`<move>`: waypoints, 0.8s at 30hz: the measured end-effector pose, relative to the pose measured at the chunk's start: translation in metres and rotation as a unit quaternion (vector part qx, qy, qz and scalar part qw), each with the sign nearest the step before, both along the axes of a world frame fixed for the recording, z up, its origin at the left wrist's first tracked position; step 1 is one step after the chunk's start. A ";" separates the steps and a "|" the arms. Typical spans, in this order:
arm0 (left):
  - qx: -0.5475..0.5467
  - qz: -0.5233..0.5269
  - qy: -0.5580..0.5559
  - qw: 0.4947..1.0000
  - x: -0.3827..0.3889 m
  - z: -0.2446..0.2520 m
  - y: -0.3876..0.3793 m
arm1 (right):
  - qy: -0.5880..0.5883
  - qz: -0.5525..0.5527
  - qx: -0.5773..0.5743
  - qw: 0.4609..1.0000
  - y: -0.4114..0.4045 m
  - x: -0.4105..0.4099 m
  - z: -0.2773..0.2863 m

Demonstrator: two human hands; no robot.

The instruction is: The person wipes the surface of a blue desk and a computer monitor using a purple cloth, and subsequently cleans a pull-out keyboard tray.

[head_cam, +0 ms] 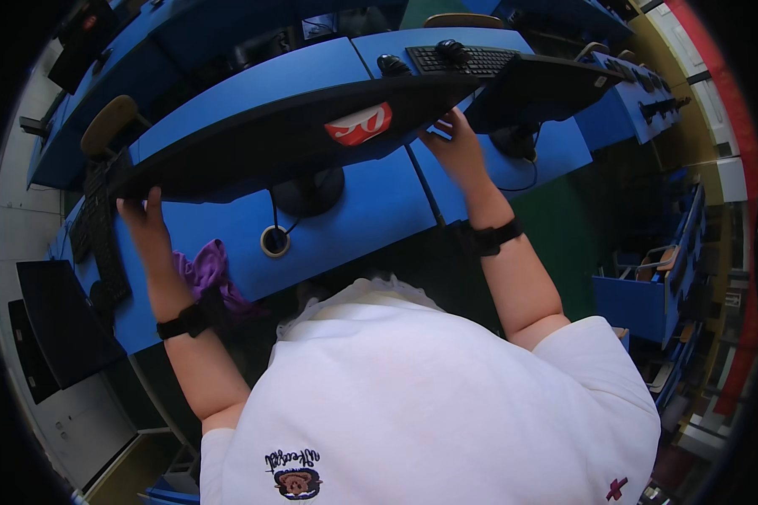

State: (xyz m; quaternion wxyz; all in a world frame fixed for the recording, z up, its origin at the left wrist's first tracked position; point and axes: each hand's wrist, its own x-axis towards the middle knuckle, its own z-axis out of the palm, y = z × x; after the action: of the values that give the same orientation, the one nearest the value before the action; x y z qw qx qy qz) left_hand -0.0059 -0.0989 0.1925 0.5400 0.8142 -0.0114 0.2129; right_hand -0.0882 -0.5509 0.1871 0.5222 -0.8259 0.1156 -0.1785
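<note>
A black computer monitor [240,151] with a red and white sticker on its back stands on a round black base [309,192] on a blue desk [366,208]. My left hand [144,221] grips the monitor's lower left corner, thumb and fingers at the edge. At the opposite end, my right hand [451,145] holds the right edge between thumb and fingers. Below my left hand a crumpled purple cloth [211,271] lies at the desk's near edge. Cables from the monitor run into a round cable hole [275,242] in the desktop.
Another monitor [537,88] stands close to my right hand, with a black keyboard [467,60] and coiled black cables behind it. More keyboards [104,233] and a dark monitor [69,322] are at the left. A wooden chair back [108,123] rises beyond the desk.
</note>
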 end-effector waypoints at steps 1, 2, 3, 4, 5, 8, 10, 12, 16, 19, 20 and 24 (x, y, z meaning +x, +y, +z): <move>0.006 -0.009 0.009 1.000 -0.003 0.001 0.006 | -0.008 -0.004 -0.001 1.000 0.006 -0.001 -0.002; 0.007 -0.010 0.009 1.000 -0.004 0.001 0.016 | -0.009 -0.006 -0.001 1.000 0.013 0.002 -0.003; 0.008 -0.008 0.011 1.000 -0.004 0.001 0.028 | -0.010 0.007 0.006 1.000 0.019 0.005 -0.003; 0.009 -0.006 0.013 1.000 -0.004 0.001 0.038 | -0.010 0.019 0.013 1.000 0.026 0.007 -0.004; 0.008 -0.008 0.014 1.000 -0.007 0.003 0.042 | -0.010 0.017 0.012 1.000 0.033 0.008 -0.003; -0.004 0.007 0.004 1.000 -0.010 0.002 0.058 | 0.005 0.049 0.051 0.997 0.055 0.011 0.002; -0.024 0.028 0.000 0.999 -0.011 -0.009 0.069 | -0.018 0.075 0.079 0.994 0.053 0.018 -0.004; -0.035 0.020 0.004 0.999 -0.011 -0.003 0.060 | -0.037 0.093 0.105 0.989 0.052 0.022 -0.011; -0.016 0.018 0.004 1.000 -0.014 0.004 0.050 | -0.051 0.070 0.204 0.975 0.052 0.026 -0.021; -0.053 -0.016 -0.036 0.998 -0.014 0.000 0.055 | -0.054 0.084 0.241 0.965 0.052 0.030 -0.020; -0.054 -0.017 -0.035 0.998 -0.015 0.000 0.056 | -0.054 0.099 0.241 0.964 0.051 0.029 -0.020; -0.056 0.010 -0.032 0.998 -0.009 -0.004 0.066 | -0.074 0.089 0.267 0.957 0.062 0.030 -0.020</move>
State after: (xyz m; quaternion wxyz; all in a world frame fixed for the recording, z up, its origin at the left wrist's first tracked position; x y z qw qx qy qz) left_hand -0.0148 -0.0330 0.1884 0.5817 0.7758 -0.0084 0.2445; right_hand -0.0586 -0.4886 0.1671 0.7446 -0.6477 0.0467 -0.1544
